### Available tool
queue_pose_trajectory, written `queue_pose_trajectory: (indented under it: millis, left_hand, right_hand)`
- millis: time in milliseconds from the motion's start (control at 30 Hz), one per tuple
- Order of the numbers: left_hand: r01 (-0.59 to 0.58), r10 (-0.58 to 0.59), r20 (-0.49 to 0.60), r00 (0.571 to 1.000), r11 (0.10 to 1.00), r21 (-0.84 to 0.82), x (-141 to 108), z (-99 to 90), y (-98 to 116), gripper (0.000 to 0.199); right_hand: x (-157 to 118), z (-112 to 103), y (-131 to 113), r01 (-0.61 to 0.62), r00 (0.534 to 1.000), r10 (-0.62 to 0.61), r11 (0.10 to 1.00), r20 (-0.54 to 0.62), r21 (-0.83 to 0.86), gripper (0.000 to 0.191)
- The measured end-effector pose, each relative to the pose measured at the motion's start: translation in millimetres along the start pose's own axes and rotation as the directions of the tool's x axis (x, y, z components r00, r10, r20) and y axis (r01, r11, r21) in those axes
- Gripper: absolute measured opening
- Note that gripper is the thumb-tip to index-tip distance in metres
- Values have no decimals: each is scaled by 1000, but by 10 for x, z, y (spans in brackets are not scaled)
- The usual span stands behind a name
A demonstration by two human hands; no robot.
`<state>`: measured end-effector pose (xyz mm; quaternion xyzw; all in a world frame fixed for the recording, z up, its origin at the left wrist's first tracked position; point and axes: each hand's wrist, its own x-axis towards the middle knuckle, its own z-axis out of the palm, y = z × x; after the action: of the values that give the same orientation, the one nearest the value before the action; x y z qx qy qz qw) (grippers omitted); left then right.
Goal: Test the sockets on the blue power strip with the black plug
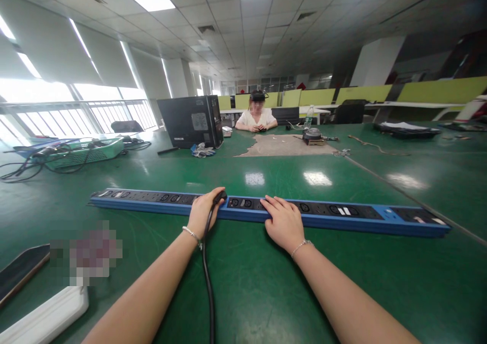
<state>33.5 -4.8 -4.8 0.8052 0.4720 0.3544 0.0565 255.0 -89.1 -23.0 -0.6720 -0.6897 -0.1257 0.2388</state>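
A long blue power strip (243, 213) with black socket panels lies across the green table in front of me. My left hand (205, 211) is closed around a black plug (220, 197) at the strip's left-middle part; whether its pins sit in a socket is hidden. From the plug a black power cord (207, 273) hangs down toward me past my left wrist. My right hand (284, 219) rests on the strip right of the middle, its fingers stretched flat over the panel and holding nothing. Bare sockets show between the two hands.
Behind the strip stand a black computer case (190, 121), gloves (203, 150) and a green basket (85, 152) with cables. A white object (49, 316) and a dark flat object (25, 270) lie front left. A person (256, 115) sits across the table (182, 169), near a bottle (309, 116).
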Motion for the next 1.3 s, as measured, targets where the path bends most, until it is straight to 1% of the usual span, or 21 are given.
queue_pose_trajectory:
  millis: [133, 233, 500, 567, 700, 867, 967, 1100, 1167, 1233, 1300]
  left_hand:
    - [6, -6, -20, 1000, 1000, 22, -17, -26, -22, 34]
    - [-20, 20, -18, 1000, 999, 26, -12, -30, -42, 33]
    - [-130, 124, 64, 990, 987, 95, -25, 21, -126, 31]
    - [-133, 124, 76, 989, 984, 121, -38, 21, -147, 32]
    - [-117, 109, 58, 992, 979, 168, -77, -3, -179, 33]
    - [-128, 116, 79, 990, 976, 174, -97, -26, -181, 34]
    - [-105, 98, 49, 994, 983, 151, -95, 16, -179, 31]
    - [-77, 77, 7, 997, 990, 115, -106, 97, -164, 29]
    - [-68, 71, -25, 997, 994, 91, -107, 93, -145, 28]
    - [-40, 43, -91, 995, 999, 34, -91, 26, -114, 26]
    - [36, -45, -225, 973, 998, -46, -55, -89, -63, 29]
  right_hand:
    - [0, -3, 0, -5, 1000, 5, 1000, -11, 13, 52]
    - [1, -3, -4, -8, 1000, 8, 1000, -5, 14, 52]
    - [-1, 0, -5, -6, 1000, 6, 1000, -18, 23, 52]
    - [-1, -3, -1, -4, 1000, 4, 1000, -6, 17, 52]
    - [0, -5, 3, 0, 1000, 0, 1000, 11, 9, 52]
    - [3, 0, 7, -6, 1000, 6, 1000, 3, 17, 53]
    - [6, 3, 18, -35, 999, 35, 999, -25, 22, 51]
    - [7, 10, 47, -113, 990, 115, 993, -86, 29, 46]
    - [10, 16, 61, -144, 984, 146, 989, -104, 32, 45]
    - [16, 20, 69, -157, 981, 161, 987, -105, 40, 45]
    - [22, 23, 70, -159, 981, 164, 986, -99, 54, 44]
